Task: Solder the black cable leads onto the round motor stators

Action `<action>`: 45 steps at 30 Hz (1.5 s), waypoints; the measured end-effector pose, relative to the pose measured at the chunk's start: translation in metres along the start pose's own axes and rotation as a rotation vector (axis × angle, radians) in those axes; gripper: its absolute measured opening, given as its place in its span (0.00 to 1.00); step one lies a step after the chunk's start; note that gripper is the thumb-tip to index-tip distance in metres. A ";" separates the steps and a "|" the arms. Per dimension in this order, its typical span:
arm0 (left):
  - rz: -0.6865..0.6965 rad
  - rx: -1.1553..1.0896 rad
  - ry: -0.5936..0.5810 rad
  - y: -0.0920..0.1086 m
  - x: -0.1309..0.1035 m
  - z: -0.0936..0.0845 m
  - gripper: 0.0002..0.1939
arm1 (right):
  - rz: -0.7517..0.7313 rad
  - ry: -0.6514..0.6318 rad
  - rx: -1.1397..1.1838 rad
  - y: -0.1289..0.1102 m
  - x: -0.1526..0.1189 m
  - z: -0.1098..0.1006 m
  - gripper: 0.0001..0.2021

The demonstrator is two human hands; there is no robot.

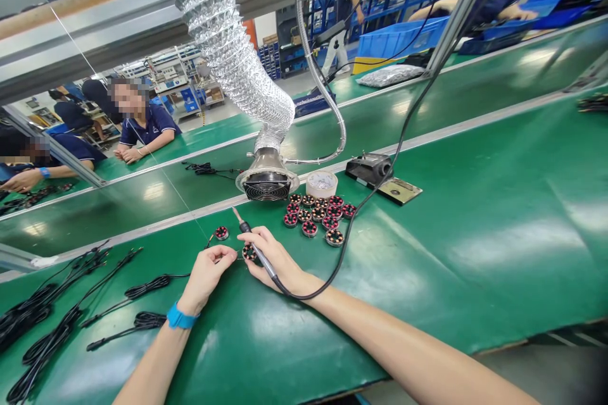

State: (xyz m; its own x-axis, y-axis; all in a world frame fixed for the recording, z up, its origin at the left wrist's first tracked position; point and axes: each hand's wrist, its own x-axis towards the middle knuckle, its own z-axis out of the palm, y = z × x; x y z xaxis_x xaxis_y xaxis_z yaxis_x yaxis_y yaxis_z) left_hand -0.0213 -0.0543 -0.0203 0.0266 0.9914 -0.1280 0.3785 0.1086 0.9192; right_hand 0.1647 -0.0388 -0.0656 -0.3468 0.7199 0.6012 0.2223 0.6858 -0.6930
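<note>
Green tabletop (427, 266) below, a small wound stator (249, 252) sat in the right hand (281, 259), which also gripped a soldering iron (265, 259); the left hand (209, 271) pinched closed beside it — on what, unclear. Steadying the stator seemed wise.

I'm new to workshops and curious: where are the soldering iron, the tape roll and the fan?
Soldering iron (265, 260): head view, on its handle.
Tape roll (322, 190): head view, on its outer side.
Fan (267, 190): head view, on its front grille.
</note>
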 end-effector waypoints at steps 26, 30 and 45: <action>-0.120 -0.106 -0.158 -0.004 0.003 -0.007 0.16 | 0.049 -0.043 0.082 0.006 -0.002 -0.002 0.30; -0.132 -0.153 -0.190 -0.007 0.005 -0.009 0.16 | 0.076 -0.050 0.082 0.009 -0.002 -0.003 0.30; -0.202 -0.132 -0.054 -0.008 0.006 0.000 0.24 | 0.069 -0.050 0.133 0.009 -0.002 -0.001 0.29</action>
State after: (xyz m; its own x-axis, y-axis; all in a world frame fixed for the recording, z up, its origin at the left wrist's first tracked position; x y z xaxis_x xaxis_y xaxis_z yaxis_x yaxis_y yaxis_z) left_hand -0.0245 -0.0489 -0.0285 0.0131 0.9438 -0.3302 0.2569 0.3160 0.9133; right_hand 0.1680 -0.0339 -0.0722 -0.3801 0.7565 0.5321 0.1261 0.6123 -0.7805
